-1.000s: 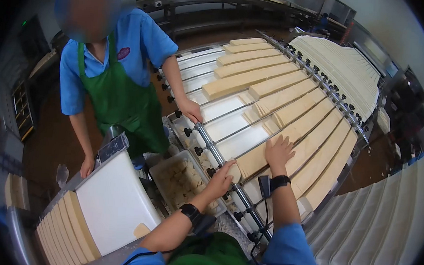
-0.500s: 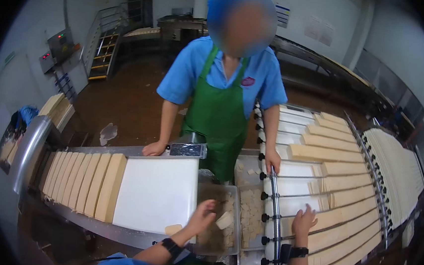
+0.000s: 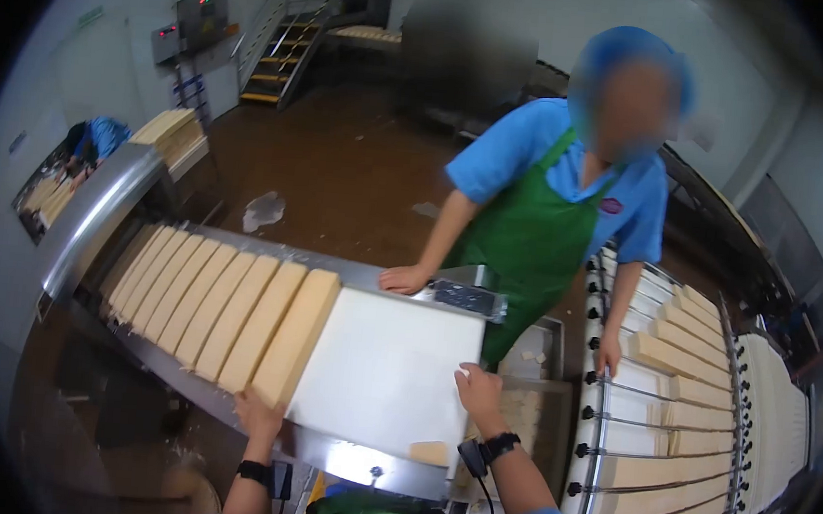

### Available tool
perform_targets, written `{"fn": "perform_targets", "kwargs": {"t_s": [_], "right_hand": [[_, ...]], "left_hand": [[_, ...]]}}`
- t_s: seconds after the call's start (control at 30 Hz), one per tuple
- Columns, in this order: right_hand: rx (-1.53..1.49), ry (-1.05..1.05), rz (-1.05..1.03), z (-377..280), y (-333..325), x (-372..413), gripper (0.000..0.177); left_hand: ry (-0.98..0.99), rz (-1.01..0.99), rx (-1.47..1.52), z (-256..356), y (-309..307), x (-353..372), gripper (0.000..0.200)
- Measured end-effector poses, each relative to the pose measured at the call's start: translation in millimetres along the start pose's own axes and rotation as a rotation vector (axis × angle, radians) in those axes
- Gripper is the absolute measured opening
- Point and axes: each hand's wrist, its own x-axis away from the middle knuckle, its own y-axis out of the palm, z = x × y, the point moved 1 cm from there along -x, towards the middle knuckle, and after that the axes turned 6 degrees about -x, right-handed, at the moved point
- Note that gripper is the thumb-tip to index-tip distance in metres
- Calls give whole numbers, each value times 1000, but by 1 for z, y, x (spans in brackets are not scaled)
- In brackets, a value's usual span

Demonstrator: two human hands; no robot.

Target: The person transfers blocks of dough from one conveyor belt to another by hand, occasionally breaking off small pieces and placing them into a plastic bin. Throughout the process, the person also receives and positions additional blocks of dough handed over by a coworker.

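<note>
Several long, cream-coloured dough stacks lie side by side on the left conveyor. My left hand grips the near end of the rightmost dough stack, fingers and thumb about its end. At the right edge of the white belt is my right hand, its fingers curled in with nothing visible in them. A small cream dough piece rests on the belt's near right corner, below that hand.
Across the belt stands a co-worker, one hand on the conveyor frame and the other at the right-hand conveyor, which carries more stacks between rails. A bin of scraps sits between the conveyors. A curved metal cover rises at far left.
My view has turned left. My left hand has gone from above the scrap bin to the rightmost stack, and my right hand from the right conveyor to the white belt's edge.
</note>
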Motion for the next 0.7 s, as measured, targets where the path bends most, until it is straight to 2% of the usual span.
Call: {"fn": "perform_targets", "kwargs": {"t_s": [0.03, 0.07, 0.13, 0.2, 0.23, 0.27, 0.33, 0.37, 0.43, 0.6, 0.7], "right_hand": [[-4, -41, -40, -16, 22, -9, 26], [66, -30, -99, -30, 44, -18, 27], [162, -80, -163, -65, 76, -35, 28], [136, -117, -153, -90, 114, -52, 31], [140, -139, -218, -103, 128, -59, 42], [143, -146, -243, -114, 145, -66, 42], [209, -166, -192, -138, 180, -80, 60], [211, -172, -207, -153, 194, -89, 60], [240, -72, -275, -186, 212, -106, 72], [245, -60, -320, -240, 239, -147, 71], [281, 28, -334, -254, 247, -159, 72]], "left_hand": [[48, -33, 64, -9, 5, -10, 90], [245, 90, 80, -32, 34, -23, 87], [222, -53, 74, -21, 18, -21, 91], [256, -94, 39, -14, 8, -21, 91], [259, -156, -44, -9, 1, -21, 93], [276, -161, -66, -12, 3, -23, 97], [298, -230, -82, -10, 0, -25, 101], [283, -235, -82, -9, -4, -25, 101], [319, -280, -71, -5, -8, -26, 102], [334, -297, -146, -1, -3, -27, 104], [335, -331, -230, 1, -3, -26, 106]]}}
